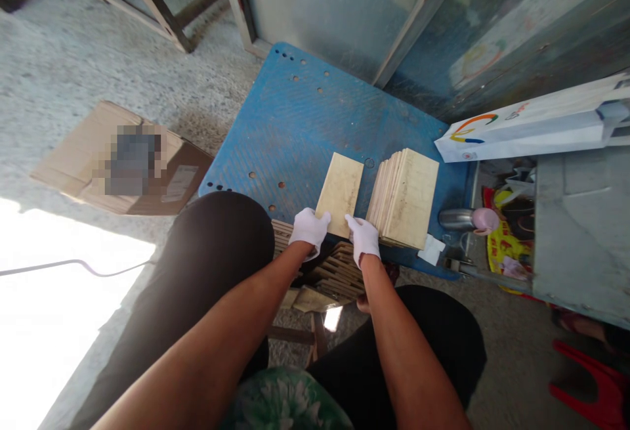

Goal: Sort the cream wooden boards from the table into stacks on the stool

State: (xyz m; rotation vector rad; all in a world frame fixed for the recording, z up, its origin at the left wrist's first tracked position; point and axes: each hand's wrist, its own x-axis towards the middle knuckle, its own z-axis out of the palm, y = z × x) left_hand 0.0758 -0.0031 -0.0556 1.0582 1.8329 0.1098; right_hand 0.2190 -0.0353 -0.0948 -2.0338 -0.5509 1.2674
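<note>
A thin, pale rectangular wooden board point(342, 187) is held by its near end over the blue table. My left hand point(310, 228), in a white glove, grips its left corner with the thumb on top. On the right corner is my right hand point(363, 236), also gloved in white, its thumb against the edge. Close beside it on the right, a leaning stack of similar boards point(411, 197) rests on the table. Below my hands, more boards point(339, 272) lie in rows at knee height, partly hidden by my hands and arms.
The blue plastic table point(295, 121) has several small holes. At right are a white paper bag point(522, 121), a metal flask point(455, 219), a white paper scrap point(432, 249) and an open drawer point(512, 220). A cardboard box point(83, 154) sits on the floor at left; a red stool point(590, 384) stands lower right.
</note>
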